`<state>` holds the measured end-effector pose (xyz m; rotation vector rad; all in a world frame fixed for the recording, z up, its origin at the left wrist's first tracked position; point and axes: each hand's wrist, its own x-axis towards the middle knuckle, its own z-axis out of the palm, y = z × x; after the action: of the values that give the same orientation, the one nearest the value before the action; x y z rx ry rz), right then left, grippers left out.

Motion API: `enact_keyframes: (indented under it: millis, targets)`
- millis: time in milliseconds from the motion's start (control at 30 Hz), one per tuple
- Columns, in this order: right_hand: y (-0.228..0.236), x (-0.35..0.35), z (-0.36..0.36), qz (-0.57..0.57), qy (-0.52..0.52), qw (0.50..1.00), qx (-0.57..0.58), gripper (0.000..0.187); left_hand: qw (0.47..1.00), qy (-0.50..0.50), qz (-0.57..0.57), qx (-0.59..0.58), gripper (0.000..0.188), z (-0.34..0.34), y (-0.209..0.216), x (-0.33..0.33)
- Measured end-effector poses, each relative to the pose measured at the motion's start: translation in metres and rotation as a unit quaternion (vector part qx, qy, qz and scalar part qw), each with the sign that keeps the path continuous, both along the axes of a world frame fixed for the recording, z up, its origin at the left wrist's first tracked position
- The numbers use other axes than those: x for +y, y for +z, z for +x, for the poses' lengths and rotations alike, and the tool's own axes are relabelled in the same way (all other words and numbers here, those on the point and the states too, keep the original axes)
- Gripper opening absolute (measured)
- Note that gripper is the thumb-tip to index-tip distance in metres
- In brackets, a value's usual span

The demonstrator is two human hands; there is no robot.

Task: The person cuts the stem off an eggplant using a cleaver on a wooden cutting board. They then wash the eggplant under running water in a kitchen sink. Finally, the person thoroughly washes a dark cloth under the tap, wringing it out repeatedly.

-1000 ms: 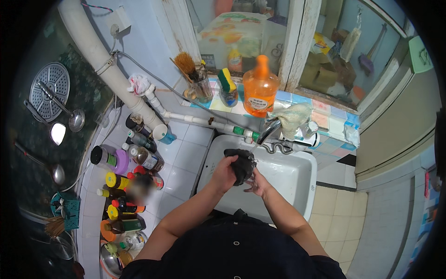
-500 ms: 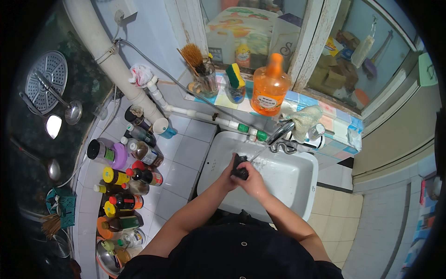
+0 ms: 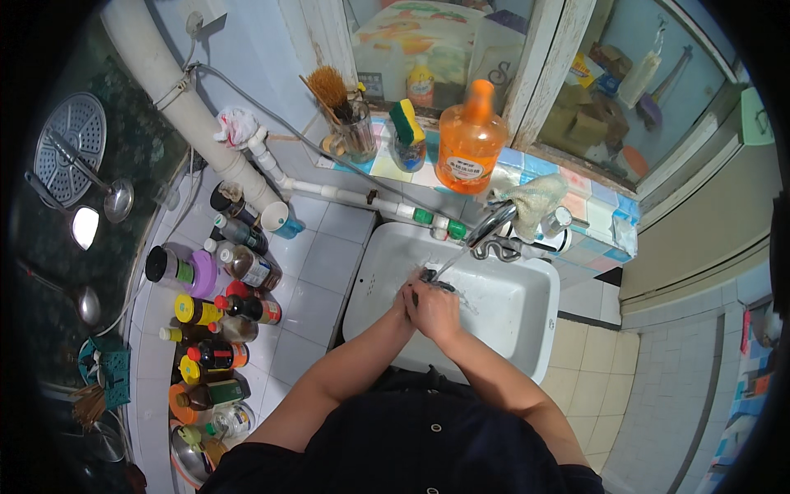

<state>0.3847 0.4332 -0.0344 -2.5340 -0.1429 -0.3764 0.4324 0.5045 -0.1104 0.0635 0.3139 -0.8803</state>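
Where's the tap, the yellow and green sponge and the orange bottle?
Tap (image 3: pixel 492 225): head view, on its metal spout.
Sponge (image 3: pixel 406 123): head view, middle of its side.
Orange bottle (image 3: pixel 471 142): head view, on its body.

The right hand (image 3: pixel 436 308) hides part of the left hand (image 3: pixel 406 300) and most of a dark item (image 3: pixel 443 286), while near-left bottles (image 3: pixel 216 449) partly cover a metal bowl (image 3: pixel 186 461).

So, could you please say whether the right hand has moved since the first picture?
Yes, the right hand has moved leftward relative to the faucet.
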Motion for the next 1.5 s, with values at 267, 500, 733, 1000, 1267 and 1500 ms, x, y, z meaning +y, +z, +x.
enact_keyframes:
  millis: [267,500,733,1000,1267,1500]
  targets:
    - [-0.073,-0.041,0.041,0.215,-0.159,0.942,0.201,0.035,0.954,0.061,0.293,-0.010,0.036,0.000,-0.033,-0.005]
    - [-0.031,-0.064,0.017,0.780,-0.047,0.467,0.414,0.039,0.956,0.071,0.269,-0.090,0.034,0.014,0.033,0.015]
    - [-0.037,-0.045,0.015,0.498,-0.069,0.861,0.071,0.019,0.977,-0.088,0.182,-0.069,0.036,-0.002,0.026,0.028]
    - [0.039,-0.046,-0.013,0.009,0.219,0.970,-0.105,0.055,0.980,-0.127,-0.006,-0.150,0.037,0.019,0.032,0.013]
    - [0.026,-0.047,0.008,0.062,0.266,0.943,-0.188,0.028,0.983,-0.114,0.032,-0.140,0.036,0.018,0.030,-0.005]
    - [0.006,-0.030,0.012,0.192,0.051,0.974,-0.111,0.015,0.985,-0.113,0.024,-0.126,0.036,0.014,0.024,-0.010]
